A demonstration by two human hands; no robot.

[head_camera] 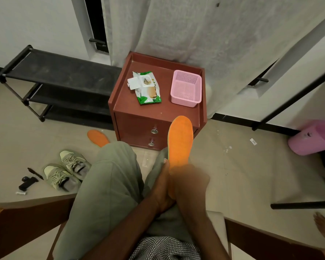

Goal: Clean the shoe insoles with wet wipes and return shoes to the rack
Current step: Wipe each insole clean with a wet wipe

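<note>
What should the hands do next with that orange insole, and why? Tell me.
Probably reach the right hand to the wipes pack, whose flap is open. The left hand also grips the insole and could keep holding it; no wipe is visible in either hand.

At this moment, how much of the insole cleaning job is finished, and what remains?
Done: both insoles are out of the sneakers; the wipes pack on the cabinet is open. In hand: both hands, left hand and right hand, hold one orange insole; no wipe is visible. Left: the second insole on the floor, then both shoes back onto the rack.
</note>
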